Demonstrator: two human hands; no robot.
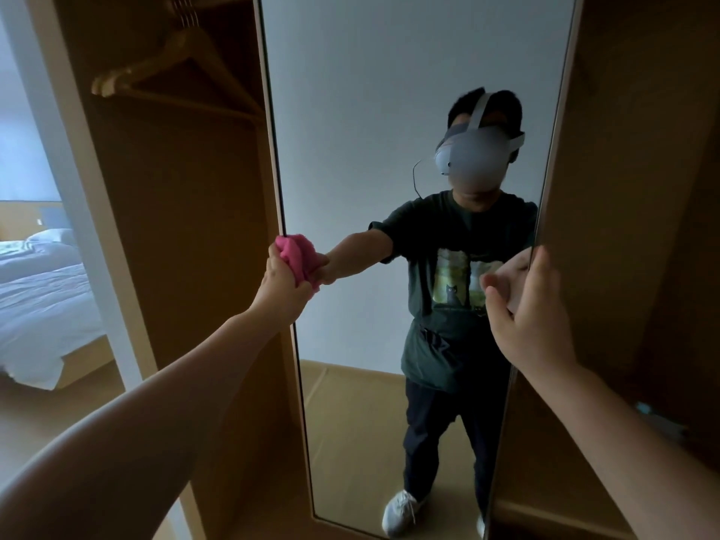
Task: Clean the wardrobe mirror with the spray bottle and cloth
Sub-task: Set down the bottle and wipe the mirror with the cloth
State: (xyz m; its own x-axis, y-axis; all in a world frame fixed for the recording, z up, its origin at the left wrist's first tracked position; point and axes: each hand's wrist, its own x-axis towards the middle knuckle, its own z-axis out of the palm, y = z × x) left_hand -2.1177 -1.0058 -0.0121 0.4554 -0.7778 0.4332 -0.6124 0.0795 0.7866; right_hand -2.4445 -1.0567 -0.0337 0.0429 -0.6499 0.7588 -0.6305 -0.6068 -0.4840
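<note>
The tall wardrobe mirror [350,111] fills the middle of the view on an open wooden door. My left hand [282,284] is shut on a bunched pink cloth [296,253] and presses it against the mirror's left edge at mid height. My right hand [526,305] grips the mirror door's right edge, thumb on the glass side and fingers wrapped behind. The glass reflects me and both arms. No spray bottle is in view.
Left of the mirror is the open wardrobe compartment [187,228] with wooden hangers [167,68] on a rail. A wooden panel [643,189] stands to the right. A bed with white sheets [39,298] lies far left through a doorway.
</note>
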